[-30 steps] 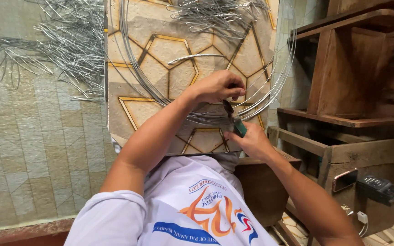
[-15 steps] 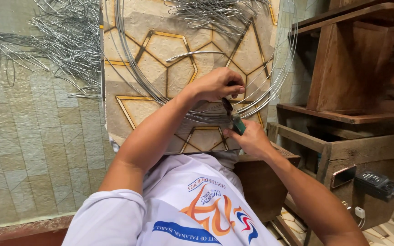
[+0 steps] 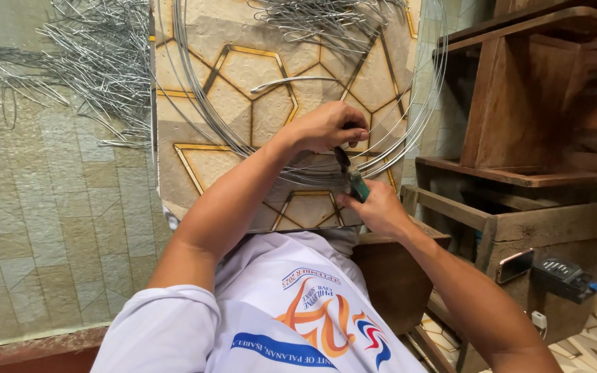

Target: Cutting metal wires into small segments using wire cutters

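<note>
The left hand [image 3: 329,126] has its grip closed on a strand of the wire coil [image 3: 243,141], which lies looped over the hexagon-patterned board [image 3: 243,76]. Just below, the right hand [image 3: 374,207] grips the green-handled pliers [image 3: 351,176], their tip up against the wire. Cut wire pieces [image 3: 91,62] lie heaped to the left.

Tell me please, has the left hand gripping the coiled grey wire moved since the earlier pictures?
No: the left hand sits over the same gold-lined hexagon board, on the wire coil.
</note>
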